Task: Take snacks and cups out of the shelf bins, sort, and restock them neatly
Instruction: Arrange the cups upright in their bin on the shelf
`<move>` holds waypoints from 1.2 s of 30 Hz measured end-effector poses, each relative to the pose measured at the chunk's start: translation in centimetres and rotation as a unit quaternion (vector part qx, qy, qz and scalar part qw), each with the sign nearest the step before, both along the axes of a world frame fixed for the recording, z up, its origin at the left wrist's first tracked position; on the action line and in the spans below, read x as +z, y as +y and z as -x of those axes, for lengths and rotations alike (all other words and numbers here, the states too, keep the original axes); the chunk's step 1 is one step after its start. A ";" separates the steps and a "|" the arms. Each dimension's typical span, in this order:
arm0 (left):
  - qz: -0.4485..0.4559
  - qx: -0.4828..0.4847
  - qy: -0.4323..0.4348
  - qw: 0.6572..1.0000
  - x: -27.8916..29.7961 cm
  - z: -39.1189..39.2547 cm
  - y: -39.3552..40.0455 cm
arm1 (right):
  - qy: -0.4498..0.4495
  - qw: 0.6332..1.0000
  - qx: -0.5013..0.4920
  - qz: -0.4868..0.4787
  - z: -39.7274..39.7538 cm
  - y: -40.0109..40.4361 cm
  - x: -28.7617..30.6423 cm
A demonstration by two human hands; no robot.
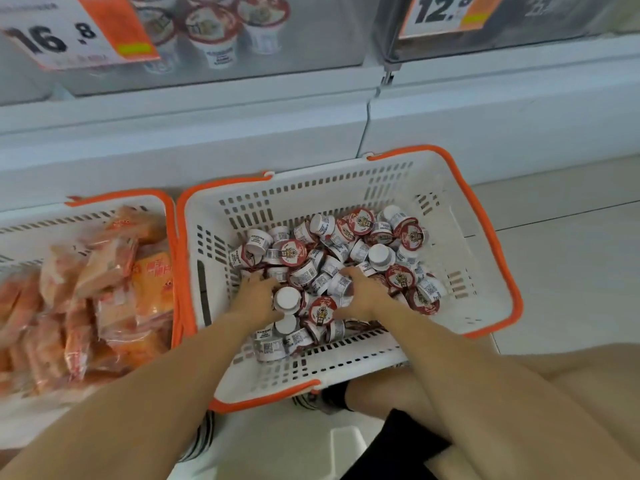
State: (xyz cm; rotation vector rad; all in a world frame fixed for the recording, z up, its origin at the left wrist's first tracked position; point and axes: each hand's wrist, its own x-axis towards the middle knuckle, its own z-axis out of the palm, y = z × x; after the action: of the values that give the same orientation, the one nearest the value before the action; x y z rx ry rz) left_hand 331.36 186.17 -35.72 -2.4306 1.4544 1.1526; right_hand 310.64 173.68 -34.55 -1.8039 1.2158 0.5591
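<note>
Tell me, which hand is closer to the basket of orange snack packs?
Left. The left hand is nearer the snack basket; the right hand is farther away.

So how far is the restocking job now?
Done: many cups lie loose in the right basket, and orange snack packs fill the left basket. In hand: the left hand and right hand gather cups. Left: only a few cups stand in the shelf bin; neat restocking remains.

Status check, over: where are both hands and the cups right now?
Left hand gripping a cup; right hand curled on another. Cups heaped loose in white basket. Snack packs in neighbouring basket. Nothing obstructing.
</note>
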 end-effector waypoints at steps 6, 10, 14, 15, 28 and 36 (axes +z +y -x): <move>0.032 0.044 0.036 0.998 -0.7 0.4 -0.7 | 0.011 1.000 -0.012 0.021 -1.3 0.5 -0.2; 0.048 0.068 0.035 0.996 -0.9 0.6 -0.6 | 0.005 0.999 -0.035 0.027 -2.4 1.5 0.7; 0.038 0.065 0.033 0.997 -0.7 0.9 -0.5 | 0.025 0.997 0.034 0.060 -3.1 2.4 1.0; 0.039 0.058 0.033 0.997 -0.6 0.9 -0.5 | 0.031 0.997 0.046 0.062 -3.2 2.5 1.2; -0.057 0.123 0.088 0.987 -1.0 3.3 0.6 | -0.026 0.999 0.025 0.039 -1.9 2.8 1.0; -0.031 0.171 0.161 0.972 5.2 0.6 -0.7 | -0.131 0.927 -0.294 -0.191 -1.9 -0.9 6.6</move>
State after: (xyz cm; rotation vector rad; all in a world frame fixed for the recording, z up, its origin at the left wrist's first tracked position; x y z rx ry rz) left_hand 330.76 185.50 -30.49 -2.6119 1.0618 1.7022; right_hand 312.56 172.79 -27.94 -1.0688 1.2757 0.1781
